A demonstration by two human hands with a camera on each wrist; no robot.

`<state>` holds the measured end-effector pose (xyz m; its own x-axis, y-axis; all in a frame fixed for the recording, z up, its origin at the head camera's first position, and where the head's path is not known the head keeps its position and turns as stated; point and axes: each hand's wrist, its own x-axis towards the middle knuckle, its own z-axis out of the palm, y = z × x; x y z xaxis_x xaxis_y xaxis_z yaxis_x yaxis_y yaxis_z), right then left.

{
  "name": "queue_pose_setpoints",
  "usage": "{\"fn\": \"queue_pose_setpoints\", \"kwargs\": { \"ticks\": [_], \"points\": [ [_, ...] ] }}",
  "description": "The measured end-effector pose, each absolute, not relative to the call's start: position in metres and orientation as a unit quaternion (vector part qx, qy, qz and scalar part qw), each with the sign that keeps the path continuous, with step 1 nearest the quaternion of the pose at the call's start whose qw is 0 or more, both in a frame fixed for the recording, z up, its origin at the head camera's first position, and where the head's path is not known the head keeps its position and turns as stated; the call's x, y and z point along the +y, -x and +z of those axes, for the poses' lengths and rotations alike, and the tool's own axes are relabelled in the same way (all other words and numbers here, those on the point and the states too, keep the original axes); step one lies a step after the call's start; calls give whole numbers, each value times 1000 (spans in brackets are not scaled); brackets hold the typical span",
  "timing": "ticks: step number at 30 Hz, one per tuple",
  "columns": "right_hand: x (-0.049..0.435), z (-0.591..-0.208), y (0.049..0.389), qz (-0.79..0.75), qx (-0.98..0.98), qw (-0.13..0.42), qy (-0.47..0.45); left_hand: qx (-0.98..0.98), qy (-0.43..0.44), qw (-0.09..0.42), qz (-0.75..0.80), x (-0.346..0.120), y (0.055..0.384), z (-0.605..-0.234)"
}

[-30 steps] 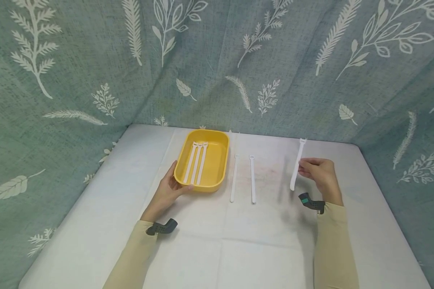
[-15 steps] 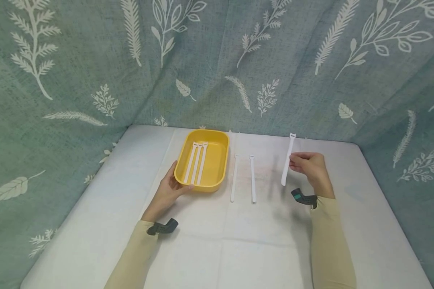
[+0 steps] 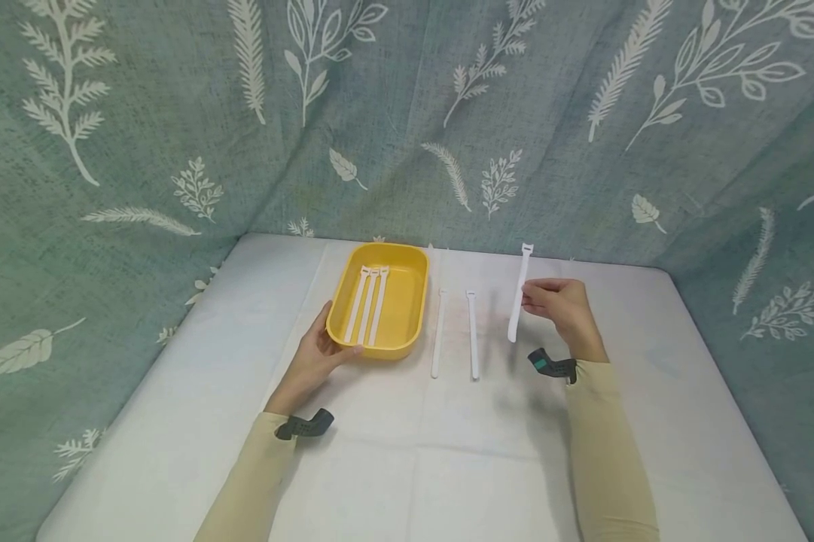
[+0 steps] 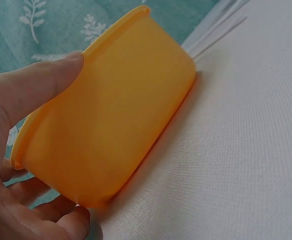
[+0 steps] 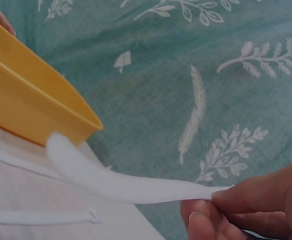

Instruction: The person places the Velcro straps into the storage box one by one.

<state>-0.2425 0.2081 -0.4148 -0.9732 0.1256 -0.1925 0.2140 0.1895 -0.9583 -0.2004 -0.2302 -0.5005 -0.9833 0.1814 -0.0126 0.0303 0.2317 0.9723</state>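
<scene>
My left hand (image 3: pixel 309 366) grips the near left corner of a yellow plastic tray (image 3: pixel 404 309), thumb at the rim and fingers round the side, as the left wrist view also shows. Inside the tray, 3 white cable ties (image 3: pixel 367 307) lie side by side along its left half. Between thumb and fingers, my right hand (image 3: pixel 561 310) pinches another white cable tie (image 3: pixel 518 297), a flat strap with a slotted head. It is held up above the table, head end away from me. In the right wrist view this cable tie (image 5: pixel 121 187) bends slightly toward the tray.
Two more white cable ties, a left one (image 3: pixel 438 335) and a right one (image 3: pixel 474 335), lie lengthwise on the white-covered table (image 3: pixel 407 482), right of the tray. A green leaf-patterned curtain (image 3: pixel 407 120) hangs behind the table and along both sides.
My right hand has moved left with its cable tie, closer to the two on the table. The left hand and the tray have stayed in place.
</scene>
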Motion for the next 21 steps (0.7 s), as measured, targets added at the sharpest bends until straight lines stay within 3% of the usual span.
{"fn": "queue_pose_setpoints", "kwargs": {
  "ticks": [21],
  "points": [
    [166,-400,258,-657,750,50,-64,783,-64,61,616,-230,200,-500]
  ]
}}
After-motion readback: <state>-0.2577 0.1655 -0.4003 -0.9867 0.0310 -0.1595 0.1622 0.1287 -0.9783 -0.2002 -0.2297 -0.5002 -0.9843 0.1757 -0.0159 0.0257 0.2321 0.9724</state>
